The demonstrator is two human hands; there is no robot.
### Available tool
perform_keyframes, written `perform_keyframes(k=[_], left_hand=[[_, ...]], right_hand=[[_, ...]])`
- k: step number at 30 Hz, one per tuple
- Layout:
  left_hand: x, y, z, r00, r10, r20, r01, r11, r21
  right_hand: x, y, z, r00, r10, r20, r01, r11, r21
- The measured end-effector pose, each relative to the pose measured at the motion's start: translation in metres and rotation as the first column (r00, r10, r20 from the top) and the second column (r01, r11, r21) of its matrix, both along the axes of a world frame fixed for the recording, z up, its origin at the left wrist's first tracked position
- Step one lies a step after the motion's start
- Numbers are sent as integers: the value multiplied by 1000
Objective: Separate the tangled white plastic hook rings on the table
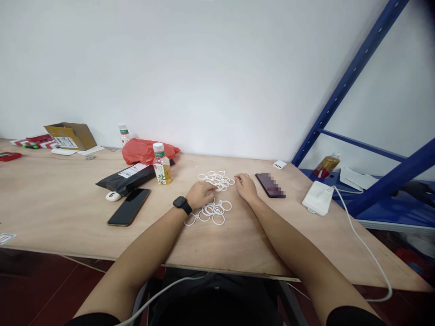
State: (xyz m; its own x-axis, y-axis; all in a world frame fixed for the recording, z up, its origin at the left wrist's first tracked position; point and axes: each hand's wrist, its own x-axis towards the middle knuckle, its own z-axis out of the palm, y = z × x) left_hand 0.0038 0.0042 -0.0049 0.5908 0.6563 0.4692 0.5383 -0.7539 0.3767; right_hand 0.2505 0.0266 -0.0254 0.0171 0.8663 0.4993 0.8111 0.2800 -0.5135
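Two loose heaps of thin white plastic rings with small eyelets, like curtain rings, lie on the wooden table: a far heap (220, 180) and a near heap (214, 212). My left hand (200, 194), with a black watch on its wrist, reaches over the left side of the far heap; its fingertips are closed on a white ring there. At that heap's right edge, my right hand (246, 186) rests with curled fingers pressed together. Whether anything is between them is too small to make out.
Left of the rings stand a tea bottle (162, 165), a phone (129, 207), a black parcel bag (125, 177) and a red plastic bag (146, 151). To the right lie another phone (270, 184) and a white power bank (317, 198) with a cable. A blue metal frame (350, 72) rises at right.
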Motion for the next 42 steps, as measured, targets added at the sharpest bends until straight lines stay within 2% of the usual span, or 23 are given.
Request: perform_keyframes(k=[4,7,10,13,18,26,31,34,37,39,42], left_hand=[[3,0,0,995,8,100,-17,996,87],[4,-1,1,993,29,112,-38,996,80],[3,-1,4,998,40,56,-40,999,10],[2,-1,4,998,20,58,-19,1000,-23],[1,2,0,1000,-7,20,7,999,34],[6,-3,1,996,26,-91,-14,992,129],[4,0,3,999,0,-46,5,994,108],[-1,3,3,999,-44,18,42,996,75],[-5,4,2,998,-45,41,41,996,78],[-5,3,2,998,-62,24,60,996,72],[-4,1,2,996,-88,-18,88,996,-4]], right_hand=[[-31,-20,11,938,271,-216,-243,959,147],[-57,-37,14,858,439,-268,-405,898,173],[-71,-46,14,835,471,-285,-436,882,178],[-70,-46,13,826,481,-293,-452,877,166],[-65,-43,11,834,465,-297,-432,885,173],[-70,-40,10,844,371,-387,-349,928,130],[-63,-31,10,854,372,-364,-335,928,162],[-46,-22,9,921,296,-252,-266,953,147],[-22,-10,4,980,197,-2,-197,979,50],[-6,-3,-1,985,123,119,-116,991,-68],[6,3,-7,962,126,241,-82,979,-185]])
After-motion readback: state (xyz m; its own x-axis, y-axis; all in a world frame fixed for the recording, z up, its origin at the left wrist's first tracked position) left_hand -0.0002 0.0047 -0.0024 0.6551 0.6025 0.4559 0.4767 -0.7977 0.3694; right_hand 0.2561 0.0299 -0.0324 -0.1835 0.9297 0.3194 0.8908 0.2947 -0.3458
